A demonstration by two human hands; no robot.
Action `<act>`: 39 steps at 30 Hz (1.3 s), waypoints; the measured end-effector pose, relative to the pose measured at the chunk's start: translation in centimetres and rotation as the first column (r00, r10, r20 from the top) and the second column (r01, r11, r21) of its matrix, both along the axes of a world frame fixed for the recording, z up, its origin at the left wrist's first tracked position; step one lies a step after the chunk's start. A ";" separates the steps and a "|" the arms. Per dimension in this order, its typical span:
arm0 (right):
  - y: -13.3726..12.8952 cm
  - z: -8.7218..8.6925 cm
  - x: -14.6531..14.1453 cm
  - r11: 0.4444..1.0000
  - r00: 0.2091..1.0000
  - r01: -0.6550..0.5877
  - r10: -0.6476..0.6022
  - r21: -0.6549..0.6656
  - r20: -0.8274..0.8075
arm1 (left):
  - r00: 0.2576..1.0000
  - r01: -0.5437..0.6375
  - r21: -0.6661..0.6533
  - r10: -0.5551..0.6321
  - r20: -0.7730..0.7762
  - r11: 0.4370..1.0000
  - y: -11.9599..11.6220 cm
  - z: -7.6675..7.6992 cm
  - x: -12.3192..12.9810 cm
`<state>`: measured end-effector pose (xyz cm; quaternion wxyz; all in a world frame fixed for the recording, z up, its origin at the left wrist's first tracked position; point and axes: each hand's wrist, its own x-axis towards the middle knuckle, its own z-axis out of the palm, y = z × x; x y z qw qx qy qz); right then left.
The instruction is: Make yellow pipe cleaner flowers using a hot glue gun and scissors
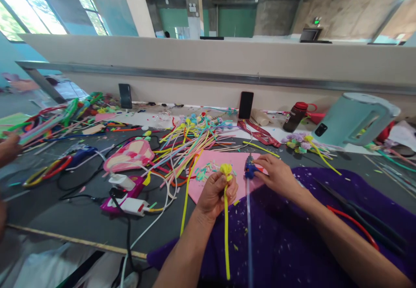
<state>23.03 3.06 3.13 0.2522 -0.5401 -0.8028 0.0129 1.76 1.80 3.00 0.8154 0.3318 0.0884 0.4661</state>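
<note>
My left hand (217, 192) pinches a yellow pipe-cleaner flower (225, 171) just under its looped head. The flower's yellow stem hangs down past my fingers. To the right, the fingers of my right hand (277, 176) are closed on a small blue glue gun (249, 168), nozzle pointing away from me. A long translucent glue stick (249, 227) runs from its rear toward me. Under both hands lies a pink sheet (238, 154), scattered with short cut bits of pipe cleaner (206, 171). Part of the glue gun is hidden by my fingers.
A heap of coloured pipe cleaners (195, 136) lies behind the pink sheet. Purple cloth (276, 236) covers the near edge, with large scissors (357, 214) on it. A power strip (125, 197) with cables sits left. A kettle (351, 119) stands right. Another person's hand (9, 149) shows far left.
</note>
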 end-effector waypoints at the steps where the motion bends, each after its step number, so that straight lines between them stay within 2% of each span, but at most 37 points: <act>1: -0.6 1.2 -0.6 0.997 0.983 -0.076 0.071 -0.025 -0.168 | 1.000 0.004 0.011 -0.004 -0.013 1.000 0.0 -0.1 0.1; 3: -1.6 3.4 -2.0 0.971 0.876 -0.215 0.145 -0.104 -0.460 | 0.999 0.005 0.045 -0.003 -0.037 0.999 0.0 -0.3 0.2; 4: -2.1 4.3 -2.7 0.949 0.821 -0.279 0.158 -0.144 -0.548 | 0.999 0.004 0.061 -0.001 -0.044 0.998 0.1 -0.4 0.2; 6: -2.6 5.5 -3.9 0.923 0.753 -0.353 0.182 -0.155 -0.632 | 0.998 0.010 0.074 -0.006 -0.055 0.997 0.1 -0.7 0.3; 8: -2.9 6.0 -4.8 0.915 0.729 -0.375 0.190 -0.152 -0.658 | 0.997 0.016 0.063 -0.012 -0.070 0.998 0.2 -0.9 0.3; 13: -2.6 5.9 -5.3 0.911 0.709 -0.384 0.190 -0.147 -0.679 | 0.991 0.040 0.047 -0.033 -0.132 0.998 0.2 -1.2 0.3; 27: -2.5 6.0 -5.6 0.945 0.781 -0.316 0.214 -0.077 -0.587 | 0.969 0.002 0.040 0.009 -0.249 0.999 0.4 -1.2 0.5; 33: -2.3 6.0 -5.0 0.948 0.755 -0.299 0.167 -0.106 -0.634 | 0.982 -0.013 -0.001 0.012 -0.187 1.000 0.4 -1.3 0.5; 35: -2.3 6.0 -4.8 0.931 0.717 -0.326 0.129 -0.166 -0.685 | 0.984 -0.031 -0.023 0.026 -0.177 0.999 0.4 -1.1 0.5; 39: -2.3 5.7 -5.0 0.855 0.656 -0.447 0.113 -0.264 -0.746 | 0.971 -0.095 -0.082 0.075 -0.225 0.992 0.4 -0.8 0.5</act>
